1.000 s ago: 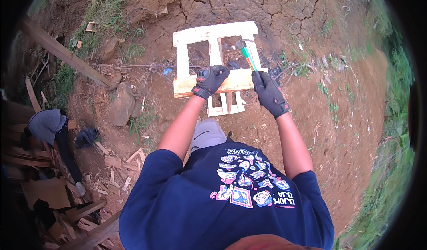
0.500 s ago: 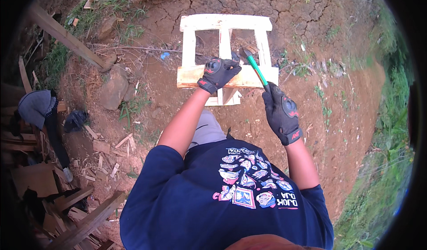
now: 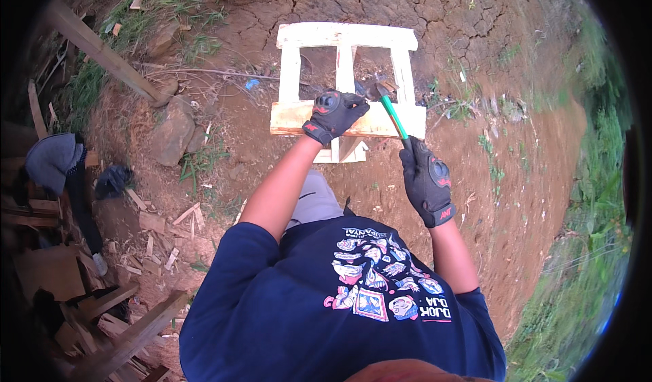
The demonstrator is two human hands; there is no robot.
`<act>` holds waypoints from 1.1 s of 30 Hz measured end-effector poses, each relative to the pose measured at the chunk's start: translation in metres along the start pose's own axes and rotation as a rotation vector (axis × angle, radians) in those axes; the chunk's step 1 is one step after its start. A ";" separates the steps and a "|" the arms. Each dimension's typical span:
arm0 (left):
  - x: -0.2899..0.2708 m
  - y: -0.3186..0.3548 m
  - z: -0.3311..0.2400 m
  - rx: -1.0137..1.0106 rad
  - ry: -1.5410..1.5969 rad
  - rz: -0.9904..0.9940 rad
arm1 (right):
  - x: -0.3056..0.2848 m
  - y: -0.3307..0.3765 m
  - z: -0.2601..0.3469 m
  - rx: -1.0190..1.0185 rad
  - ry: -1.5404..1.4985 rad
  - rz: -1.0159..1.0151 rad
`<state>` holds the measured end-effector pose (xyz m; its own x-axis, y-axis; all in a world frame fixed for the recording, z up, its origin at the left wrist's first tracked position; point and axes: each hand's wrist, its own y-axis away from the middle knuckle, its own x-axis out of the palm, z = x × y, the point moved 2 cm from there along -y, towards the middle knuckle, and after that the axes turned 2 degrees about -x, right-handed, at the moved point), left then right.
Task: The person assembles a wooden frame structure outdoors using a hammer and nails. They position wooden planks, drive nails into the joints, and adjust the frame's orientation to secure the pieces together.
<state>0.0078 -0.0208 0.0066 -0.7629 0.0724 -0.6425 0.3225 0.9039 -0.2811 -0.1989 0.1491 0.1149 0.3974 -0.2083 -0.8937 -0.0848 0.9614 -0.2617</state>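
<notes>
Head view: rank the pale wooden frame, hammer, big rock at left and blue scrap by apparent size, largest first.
1. Pale wooden frame
2. Big rock
3. Hammer, long but thin
4. Blue scrap, by far the smallest

And here's the ground, bare reddish-brown earth, sloping off to green growth on the right and crazed with cracks along the top! Centre stage on that dirt, a pale wooden frame, its lower parts partly hidden. Look left: a big grey-brown stone sits on the soil, a tuft of grass just beside it, a little blue scrap above and to its right. Lower down, it's busy: wood offcuts strewn everywhere, a dark bag near them, and a brown sheet in the shadowy corner!
</notes>
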 end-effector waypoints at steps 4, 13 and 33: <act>0.009 0.006 0.014 -0.016 0.029 -0.042 | -0.024 -0.004 0.028 0.012 -0.198 -0.200; 0.004 0.006 0.007 -0.057 0.072 0.012 | -0.011 0.010 0.007 0.089 -0.077 -0.109; -0.005 0.001 0.028 -0.163 -0.507 -0.332 | -0.007 -0.002 0.021 0.017 -0.021 -0.028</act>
<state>0.0276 -0.0321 -0.0109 -0.4345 -0.3961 -0.8089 -0.0062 0.8994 -0.4370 -0.1823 0.1523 0.1299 0.4184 -0.2312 -0.8783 -0.0584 0.9582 -0.2800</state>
